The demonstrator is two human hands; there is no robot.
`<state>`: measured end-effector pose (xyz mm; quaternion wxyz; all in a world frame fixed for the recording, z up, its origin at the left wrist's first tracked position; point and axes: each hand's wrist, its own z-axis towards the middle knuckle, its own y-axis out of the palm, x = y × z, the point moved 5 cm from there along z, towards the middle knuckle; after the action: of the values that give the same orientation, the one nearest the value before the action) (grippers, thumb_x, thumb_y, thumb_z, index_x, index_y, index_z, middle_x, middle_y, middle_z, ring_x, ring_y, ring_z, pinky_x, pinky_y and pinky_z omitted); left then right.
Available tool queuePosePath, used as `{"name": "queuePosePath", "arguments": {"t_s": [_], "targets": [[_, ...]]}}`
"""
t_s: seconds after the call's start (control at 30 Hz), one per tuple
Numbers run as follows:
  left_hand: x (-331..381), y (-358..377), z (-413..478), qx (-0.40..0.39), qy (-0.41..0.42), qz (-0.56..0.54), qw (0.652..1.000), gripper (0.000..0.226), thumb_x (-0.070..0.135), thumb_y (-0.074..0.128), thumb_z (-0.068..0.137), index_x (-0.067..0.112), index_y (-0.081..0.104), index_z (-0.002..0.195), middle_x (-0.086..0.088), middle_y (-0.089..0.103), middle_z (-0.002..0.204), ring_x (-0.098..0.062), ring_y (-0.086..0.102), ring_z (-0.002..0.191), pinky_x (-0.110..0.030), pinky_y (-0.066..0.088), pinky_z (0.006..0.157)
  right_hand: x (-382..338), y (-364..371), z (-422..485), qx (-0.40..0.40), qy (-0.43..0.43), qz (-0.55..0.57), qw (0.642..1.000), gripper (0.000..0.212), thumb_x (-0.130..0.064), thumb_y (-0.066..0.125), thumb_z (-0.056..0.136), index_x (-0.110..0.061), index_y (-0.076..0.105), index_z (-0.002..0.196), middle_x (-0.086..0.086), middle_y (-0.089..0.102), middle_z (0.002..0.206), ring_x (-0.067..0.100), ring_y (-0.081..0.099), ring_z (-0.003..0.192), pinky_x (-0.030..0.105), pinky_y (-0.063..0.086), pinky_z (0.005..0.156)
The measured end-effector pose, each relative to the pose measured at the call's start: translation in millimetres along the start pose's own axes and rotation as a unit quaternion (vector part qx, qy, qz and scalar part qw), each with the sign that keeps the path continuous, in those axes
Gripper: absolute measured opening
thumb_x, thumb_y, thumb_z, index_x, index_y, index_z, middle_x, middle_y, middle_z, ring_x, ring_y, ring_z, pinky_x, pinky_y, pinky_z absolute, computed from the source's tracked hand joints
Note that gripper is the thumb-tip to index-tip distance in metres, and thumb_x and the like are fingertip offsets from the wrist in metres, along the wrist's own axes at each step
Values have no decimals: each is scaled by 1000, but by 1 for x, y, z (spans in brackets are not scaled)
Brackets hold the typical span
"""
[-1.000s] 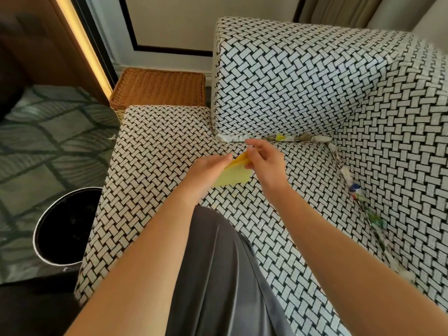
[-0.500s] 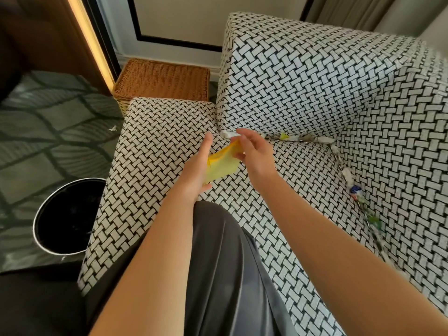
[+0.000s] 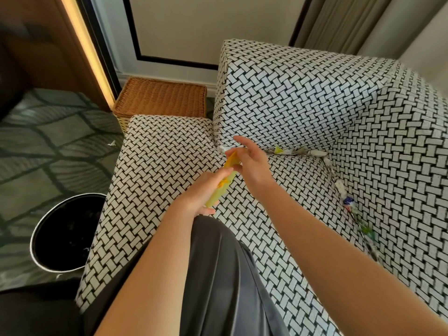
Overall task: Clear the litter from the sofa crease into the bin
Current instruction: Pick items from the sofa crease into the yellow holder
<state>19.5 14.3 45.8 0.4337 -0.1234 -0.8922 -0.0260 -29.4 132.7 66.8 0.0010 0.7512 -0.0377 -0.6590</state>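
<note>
Handling: I judge the yellow wrapper (image 3: 218,195) light, limp; pinch an edge.
Hands: left hand (image 3: 201,192) grips it; right hand (image 3: 252,163) pinches its far end.

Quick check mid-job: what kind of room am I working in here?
Most likely a hotel room, or possibly a home sitting area. It has a woven-pattern sofa, a leaf-patterned carpet with a black bin standing beside the seat, and long curtains behind.

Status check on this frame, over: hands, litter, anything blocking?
Left hand grips yellow sheet; right hand pinches its top end. Litter lines sofa crease, not in hand. Bin on floor at left, nothing blocking.
</note>
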Motion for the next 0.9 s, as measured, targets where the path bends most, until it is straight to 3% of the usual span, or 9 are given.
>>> {"name": "queuePosePath", "arguments": {"t_s": [0.17, 0.3, 0.4, 0.47, 0.57, 0.63, 0.77, 0.9], "targets": [[2, -14, 3, 88, 25, -38, 995, 35, 44, 43, 89, 18, 50, 111, -11, 52, 115, -27, 51, 106, -47, 49, 93, 1, 1, 1, -1, -10, -19, 1000, 32, -5, 39, 97, -13, 48, 127, 1, 66, 102, 12, 63, 87, 25, 56, 69], [-3, -25, 8, 163, 55, -53, 984, 51, 61, 42, 84, 20, 50, 115, -6, 53, 110, -18, 53, 93, -45, 50, 89, 12, -5, 3, -6, -4, -64, 998, 29, -13, 44, 96, -11, 51, 124, -3, 63, 97, 10, 62, 88, 23, 56, 72], [-5, -31, 8, 214, 70, -39, 974, 63, 66, 39, 84, 18, 47, 123, -8, 53, 116, -19, 52, 94, -38, 45, 83, 32, -19, 11, 53, 27, -122, 991, 27, -19, 45, 96, -10, 55, 119, 2, 64, 101, 15, 61, 95, 20, 49, 74], [-5, -35, 6, 245, 69, -27, 967, 67, 65, 38, 86, 17, 41, 133, -10, 52, 123, -27, 51, 108, -38, 40, 87, 47, -29, 18, 93, 34, -232, 968, 25, -19, 48, 95, -10, 56, 117, -1, 60, 100, 12, 58, 93, 14, 45, 69], [-4, -37, 5, 266, 73, -26, 961, 70, 64, 39, 87, 17, 36, 139, -11, 48, 132, -30, 46, 120, -41, 37, 96, 63, -33, 29, 111, 14, -353, 929, 27, -18, 53, 92, -9, 56, 117, 3, 55, 100, 7, 50, 73, 12, 43, 60], [-3, -38, 7, 270, 79, -32, 959, 70, 63, 39, 87, 17, 36, 138, -10, 50, 128, -28, 47, 116, -39, 37, 93, 66, -28, 37, 127, 0, -413, 902, 30, -21, 55, 91, -11, 56, 119, 3, 52, 107, 11, 51, 73, 20, 42, 61], [-4, -38, 10, 271, 93, -23, 958, 63, 61, 40, 88, 16, 40, 132, -1, 49, 107, -18, 46, 95, -28, 35, 70, 65, -17, 50, 172, 8, -515, 840, 41, -37, 54, 90, -19, 51, 126, 2, 50, 124, 20, 58, 98, 26, 42, 66], [-6, -37, 17, 257, 89, -26, 962, 59, 59, 39, 89, 15, 41, 129, 2, 51, 103, -14, 47, 88, -26, 31, 62, 62, -15, 63, 194, 49, -536, 820, 44, -43, 51, 91, -17, 51, 127, 4, 51, 123, 20, 58, 96, 25, 37, 61]]}}
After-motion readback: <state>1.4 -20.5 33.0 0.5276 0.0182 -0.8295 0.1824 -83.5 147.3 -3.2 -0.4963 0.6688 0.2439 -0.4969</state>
